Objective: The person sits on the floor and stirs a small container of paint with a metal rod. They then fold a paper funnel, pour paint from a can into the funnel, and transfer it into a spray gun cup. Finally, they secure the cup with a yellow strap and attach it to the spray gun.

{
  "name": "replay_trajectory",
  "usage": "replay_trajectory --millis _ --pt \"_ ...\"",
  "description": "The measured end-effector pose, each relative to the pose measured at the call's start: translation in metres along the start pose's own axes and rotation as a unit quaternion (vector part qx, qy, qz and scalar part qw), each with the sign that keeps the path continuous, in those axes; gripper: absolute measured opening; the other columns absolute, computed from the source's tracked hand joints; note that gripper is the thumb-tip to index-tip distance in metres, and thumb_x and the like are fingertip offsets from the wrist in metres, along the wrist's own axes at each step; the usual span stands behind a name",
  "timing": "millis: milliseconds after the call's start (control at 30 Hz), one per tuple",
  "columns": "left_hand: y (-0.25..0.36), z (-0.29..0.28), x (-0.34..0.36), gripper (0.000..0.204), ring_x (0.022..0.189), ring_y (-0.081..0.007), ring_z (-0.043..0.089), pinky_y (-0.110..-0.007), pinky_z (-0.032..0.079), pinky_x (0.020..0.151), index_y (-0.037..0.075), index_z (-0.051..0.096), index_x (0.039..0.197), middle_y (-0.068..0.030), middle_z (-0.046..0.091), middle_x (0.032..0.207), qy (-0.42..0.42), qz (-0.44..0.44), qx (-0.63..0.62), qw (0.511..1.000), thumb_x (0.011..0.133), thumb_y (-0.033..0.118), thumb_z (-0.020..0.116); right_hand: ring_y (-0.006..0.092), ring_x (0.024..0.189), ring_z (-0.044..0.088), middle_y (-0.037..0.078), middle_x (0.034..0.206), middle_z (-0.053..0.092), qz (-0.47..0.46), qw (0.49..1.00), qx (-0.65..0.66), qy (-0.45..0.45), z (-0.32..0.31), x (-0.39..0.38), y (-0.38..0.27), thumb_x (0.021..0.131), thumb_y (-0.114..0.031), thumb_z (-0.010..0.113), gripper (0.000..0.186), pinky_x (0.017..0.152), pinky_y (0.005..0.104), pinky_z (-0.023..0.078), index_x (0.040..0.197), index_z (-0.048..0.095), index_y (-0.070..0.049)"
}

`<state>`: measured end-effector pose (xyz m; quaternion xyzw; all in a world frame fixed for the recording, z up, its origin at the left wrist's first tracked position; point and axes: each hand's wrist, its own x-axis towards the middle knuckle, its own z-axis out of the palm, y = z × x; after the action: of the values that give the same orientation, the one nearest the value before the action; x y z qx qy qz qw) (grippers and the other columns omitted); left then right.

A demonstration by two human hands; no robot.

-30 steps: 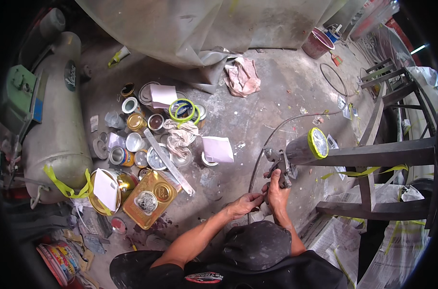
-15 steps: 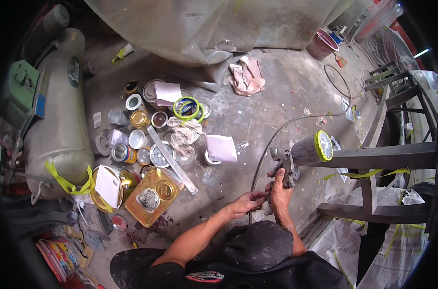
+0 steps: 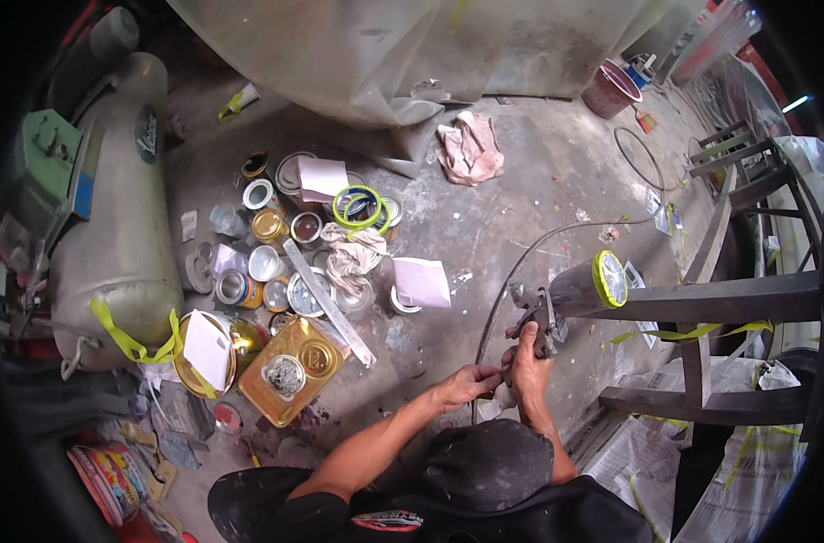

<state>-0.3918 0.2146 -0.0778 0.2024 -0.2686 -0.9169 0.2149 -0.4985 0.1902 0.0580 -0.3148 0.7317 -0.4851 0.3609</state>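
My right hand (image 3: 528,366) grips a spray gun (image 3: 541,317), thumb up along its body. The gun's dark cup (image 3: 575,288) points away to the right, its round end banded with yellow-green tape. My left hand (image 3: 466,385) is closed in a pinch at the lower end of the gun's handle, touching close beside my right palm; the exact part between its fingertips is hidden. Just below the two hands shows a whitish piece (image 3: 497,404), too small to make out. A dark air hose (image 3: 495,312) runs past my left hand and curves off across the floor.
Several paint cans (image 3: 269,226) crowd the floor at left, with tape rings (image 3: 358,206), a rag (image 3: 353,258) and a gold tin (image 3: 290,369). Beyond stands a compressor tank (image 3: 113,244). Dark beams (image 3: 720,297) lie right, over newspaper (image 3: 634,452). Plastic sheeting (image 3: 412,54) hangs ahead.
The view has shifted slightly, so the floor items sit a little further right. Both hands keep their hold on the spray gun, with only a slight movement of the left fingers.
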Motion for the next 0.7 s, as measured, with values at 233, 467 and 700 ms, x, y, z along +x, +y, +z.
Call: replay_trajectory --millis 233,467,700 --pt "0.015 0.013 -0.003 0.029 0.082 -0.0045 0.056 -0.023 0.047 0.076 0.001 0.065 0.121 0.0046 0.064 0.093 0.012 0.020 0.011 1.000 0.101 0.022 0.063 0.0101 0.047 0.054 0.001 0.056 0.053 -0.002 1.000 0.010 0.006 -0.002 0.002 -0.002 0.093 -0.063 0.059 0.063 0.041 0.0274 0.043 0.089 0.067 -0.001" --pt "0.030 0.025 0.003 0.031 0.086 -0.0050 0.057 -0.023 0.047 0.078 -0.001 0.065 0.121 0.0031 0.065 0.096 0.029 0.030 0.079 0.996 0.101 0.022 0.063 0.0105 0.050 0.055 0.005 0.073 0.063 -0.017 0.999 0.049 0.018 -0.009 0.006 -0.016 0.095 -0.059 0.060 0.059 0.041 0.0280 0.043 0.092 0.064 0.000" --pt "0.076 0.055 -0.005 0.035 0.081 -0.0043 0.053 -0.024 0.046 0.072 -0.002 0.067 0.122 0.0042 0.064 0.088 0.088 0.048 0.240 0.966 0.102 0.026 0.061 0.0100 0.053 0.056 0.007 0.087 0.066 -0.058 0.996 0.073 0.004 -0.012 0.010 -0.042 0.098 -0.055 0.056 0.054 0.043 0.0271 0.044 0.101 0.061 -0.001"
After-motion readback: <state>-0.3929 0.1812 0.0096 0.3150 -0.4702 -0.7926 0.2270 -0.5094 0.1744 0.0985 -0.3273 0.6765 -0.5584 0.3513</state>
